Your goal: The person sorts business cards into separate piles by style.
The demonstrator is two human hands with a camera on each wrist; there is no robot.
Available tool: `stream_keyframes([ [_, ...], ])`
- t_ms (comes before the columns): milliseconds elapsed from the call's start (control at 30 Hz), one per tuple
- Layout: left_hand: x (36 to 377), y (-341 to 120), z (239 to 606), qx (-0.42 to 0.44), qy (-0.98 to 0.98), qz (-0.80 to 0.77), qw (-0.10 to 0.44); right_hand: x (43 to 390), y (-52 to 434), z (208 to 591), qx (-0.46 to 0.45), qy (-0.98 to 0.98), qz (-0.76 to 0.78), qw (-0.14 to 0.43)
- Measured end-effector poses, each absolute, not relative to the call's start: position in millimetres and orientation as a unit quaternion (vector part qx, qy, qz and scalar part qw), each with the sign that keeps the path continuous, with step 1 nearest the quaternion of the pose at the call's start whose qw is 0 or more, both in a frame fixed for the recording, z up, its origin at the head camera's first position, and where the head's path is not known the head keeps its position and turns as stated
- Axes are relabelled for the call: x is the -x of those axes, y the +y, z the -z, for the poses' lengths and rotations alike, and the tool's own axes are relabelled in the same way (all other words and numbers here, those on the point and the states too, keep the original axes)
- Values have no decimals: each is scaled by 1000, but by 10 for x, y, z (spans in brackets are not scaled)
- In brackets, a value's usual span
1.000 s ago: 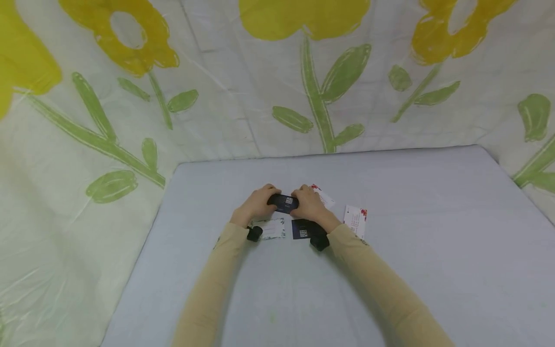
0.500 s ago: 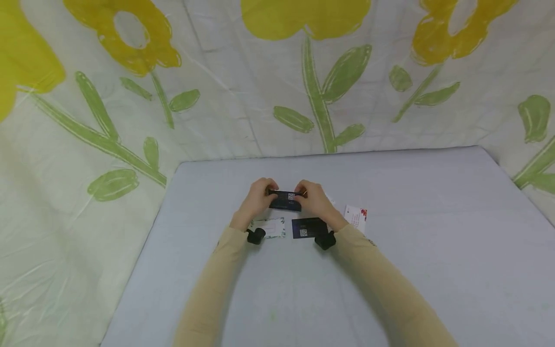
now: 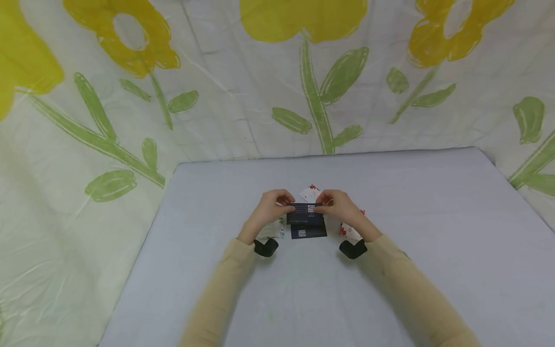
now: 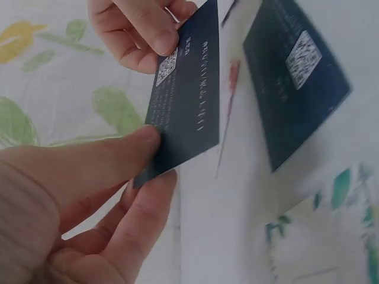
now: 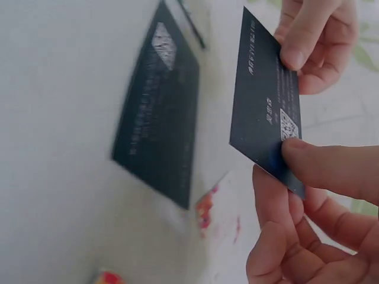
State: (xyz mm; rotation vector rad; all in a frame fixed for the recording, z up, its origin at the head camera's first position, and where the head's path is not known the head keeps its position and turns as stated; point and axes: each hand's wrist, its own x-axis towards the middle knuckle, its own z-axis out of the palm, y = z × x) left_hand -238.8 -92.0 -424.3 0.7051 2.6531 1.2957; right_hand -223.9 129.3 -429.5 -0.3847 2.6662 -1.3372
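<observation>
Head view: left hand [image 3: 270,212] and right hand [image 3: 342,207] pinch the dark card [image 3: 306,209] by its ends; lower it flat and square onto the card [image 3: 309,232] lying mid-table.

Dark navy card [image 3: 306,210] with white QR code, held level above the table

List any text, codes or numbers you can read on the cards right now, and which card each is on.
Held dark card: QR code and white lines of print, too blurred to read.
Dark card on the table: QR code and faint print, unreadable.
White cards with red marks: print too small to read.
</observation>
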Motion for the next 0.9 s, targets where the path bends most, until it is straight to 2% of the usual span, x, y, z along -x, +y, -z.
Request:
stream_keyframes([
  [267, 2258, -842, 4385, -231, 883, -400, 79, 2130, 1321, 4414, 128, 896, 418, 82],
  [667, 2177, -748, 4493, -240, 908, -341, 43, 2059, 1219, 4407, 133, 933, 328, 67],
  [900, 2154, -718, 4497, -238, 920, -308, 47, 2059, 1181, 4430, 146, 951, 268, 43],
])
